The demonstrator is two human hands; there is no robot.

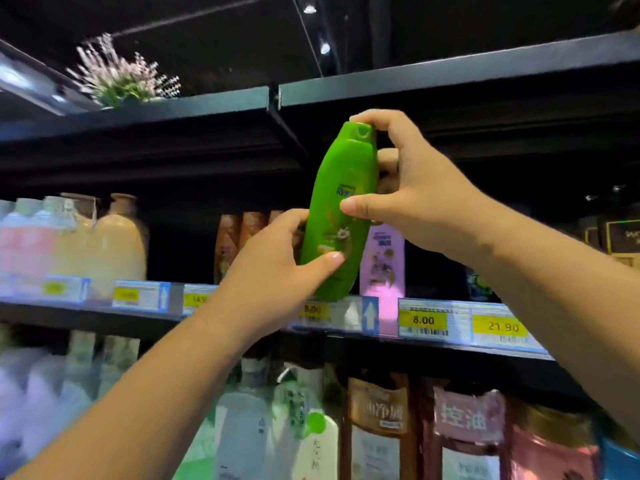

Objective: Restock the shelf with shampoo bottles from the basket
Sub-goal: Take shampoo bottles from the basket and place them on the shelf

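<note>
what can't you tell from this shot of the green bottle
No basket in the head view: beyond the frame.
Label of the green bottle: partly covered by the left hand and right hand, blurred.
Its base: touching the shelf or not, unclear.
Labels of the far-left bottles: blurred.
Part of the pink bottle: behind the green bottle.

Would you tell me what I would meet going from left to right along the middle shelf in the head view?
Pale pink and white bottles → cream bottle → brown bottles → green shampoo bottle → pink bottle → dark boxes.
</note>
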